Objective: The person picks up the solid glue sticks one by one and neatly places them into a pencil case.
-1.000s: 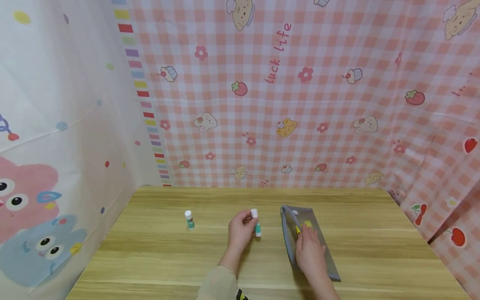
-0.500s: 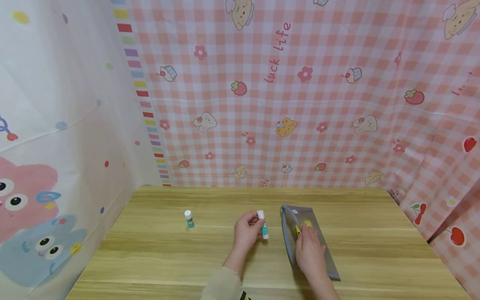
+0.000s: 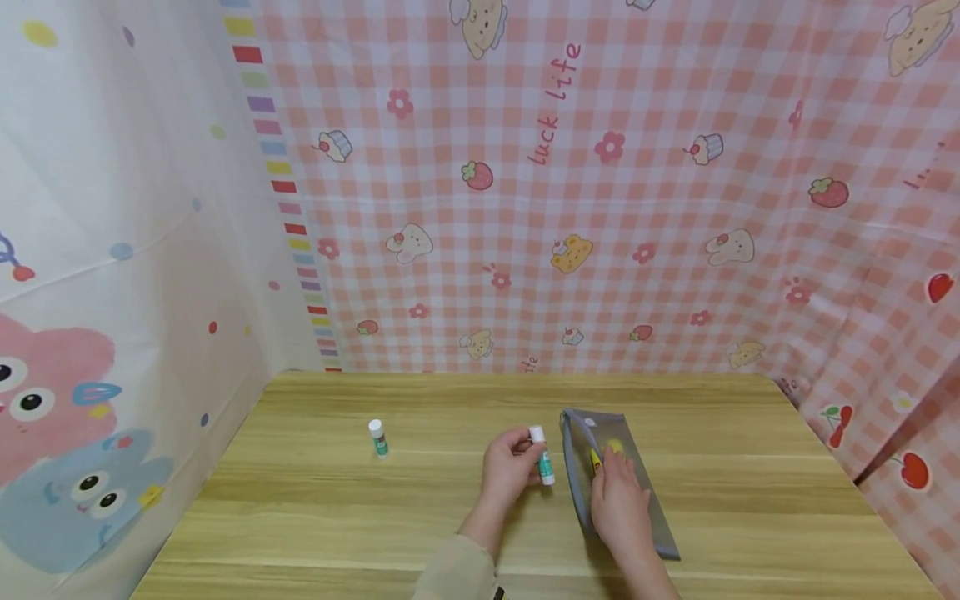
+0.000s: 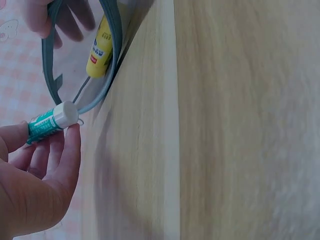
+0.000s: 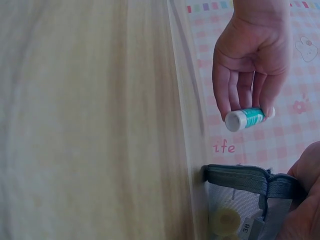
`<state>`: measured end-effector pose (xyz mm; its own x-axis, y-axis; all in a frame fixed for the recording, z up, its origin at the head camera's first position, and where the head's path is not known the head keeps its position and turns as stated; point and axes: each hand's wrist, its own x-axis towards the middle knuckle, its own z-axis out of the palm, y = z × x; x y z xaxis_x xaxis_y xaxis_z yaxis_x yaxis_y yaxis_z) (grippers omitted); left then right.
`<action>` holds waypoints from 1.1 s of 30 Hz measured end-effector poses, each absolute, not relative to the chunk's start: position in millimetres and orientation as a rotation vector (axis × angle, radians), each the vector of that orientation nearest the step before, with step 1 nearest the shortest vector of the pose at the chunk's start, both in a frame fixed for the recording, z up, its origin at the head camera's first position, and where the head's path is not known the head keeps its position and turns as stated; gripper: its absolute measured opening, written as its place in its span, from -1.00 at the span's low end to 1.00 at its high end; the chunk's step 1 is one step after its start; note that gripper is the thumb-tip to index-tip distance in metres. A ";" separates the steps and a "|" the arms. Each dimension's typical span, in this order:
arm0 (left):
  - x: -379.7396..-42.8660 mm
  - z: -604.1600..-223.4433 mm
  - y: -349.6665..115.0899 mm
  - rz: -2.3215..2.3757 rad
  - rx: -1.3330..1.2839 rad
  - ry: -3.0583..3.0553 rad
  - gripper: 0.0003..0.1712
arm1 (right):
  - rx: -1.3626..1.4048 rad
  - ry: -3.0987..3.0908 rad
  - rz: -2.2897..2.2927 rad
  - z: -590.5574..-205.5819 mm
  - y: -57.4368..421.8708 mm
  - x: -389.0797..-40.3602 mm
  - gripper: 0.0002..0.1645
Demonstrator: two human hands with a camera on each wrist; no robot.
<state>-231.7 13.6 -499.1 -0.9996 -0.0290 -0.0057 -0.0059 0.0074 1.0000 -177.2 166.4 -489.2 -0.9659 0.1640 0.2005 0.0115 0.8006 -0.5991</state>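
Between thumb and fingertips, my left hand (image 3: 508,468) pinches a green-and-white glue stick (image 3: 545,468) above the table, just left of the pouch. In the left wrist view its white cap (image 4: 67,114) overlaps the rim of the pouch's opening. My right hand (image 3: 621,510) grips the grey mesh zip pouch (image 3: 610,424) by its edge, and the mouth gapes toward the left hand. Inside the pouch lies a yellow tube (image 4: 100,52) with a printed label. A second green-and-white glue stick (image 3: 379,442) stands upright on the table at the left.
The wood-grain table (image 3: 315,517) ends at a pink checked cloth (image 3: 450,208) hung behind it. A white cloth (image 3: 150,250) with cartoon prints hangs along the left side.
My left hand has moved rightward with the glue stick, closer to the pouch's opening. The right hand, the pouch and the standing glue stick have stayed in place.
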 end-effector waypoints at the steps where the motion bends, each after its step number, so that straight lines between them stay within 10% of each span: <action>1: -231.1 -499.2 15.1 -2.216 0.044 -2.216 -0.71 | -0.138 -2.747 0.911 -489.2 166.5 -177.2 -0.50; 33: -215.0 -505.9 56.6 -2.294 0.166 -2.220 -0.78 | -0.144 -2.762 0.920 -487.4 167.7 -176.6 -0.48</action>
<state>-215.0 56.6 -505.9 -0.9931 -0.0328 -0.1124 -0.1112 -0.0346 0.9932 -176.6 167.7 -487.4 -0.9696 0.1631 0.1823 0.0211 0.7984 -0.6018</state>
